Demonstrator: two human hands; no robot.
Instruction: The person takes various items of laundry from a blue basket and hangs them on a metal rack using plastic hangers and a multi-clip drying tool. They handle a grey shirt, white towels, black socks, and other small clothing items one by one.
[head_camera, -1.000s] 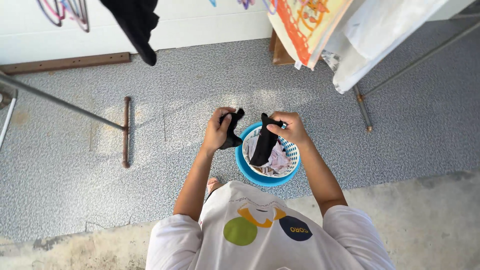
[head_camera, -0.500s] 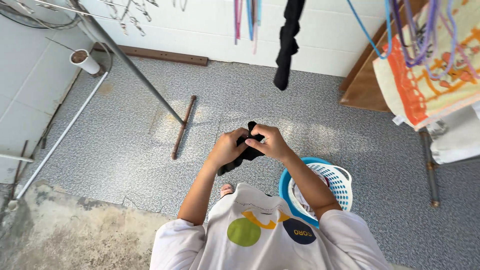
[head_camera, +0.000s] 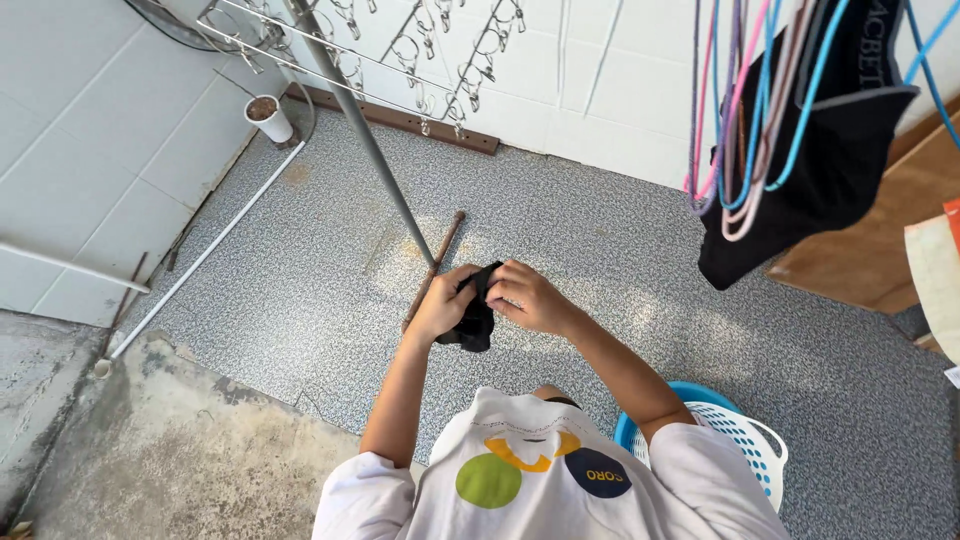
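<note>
Both my hands hold one small black garment (head_camera: 477, 318) in front of my chest. My left hand (head_camera: 447, 300) grips its left side and my right hand (head_camera: 524, 296) pinches its upper right edge. The cloth hangs bunched between them, so its shape is unclear. Above and ahead a metal drying rack (head_camera: 370, 50) with several clips reaches over the speckled floor. Behind my right arm stands a blue and white laundry basket (head_camera: 745, 436), partly hidden by my sleeve.
A black garment (head_camera: 810, 170) hangs among coloured hangers at the upper right. A rack pole (head_camera: 372, 140) slants down to a brown floor bar (head_camera: 434, 266). A small white pot (head_camera: 268, 118) stands by the tiled wall. A wooden panel (head_camera: 860, 260) is at the right.
My view has swung left, away from the basket and toward the clip rack. My hands lifted the black garment out of the basket and brought it together in front of me.
</note>
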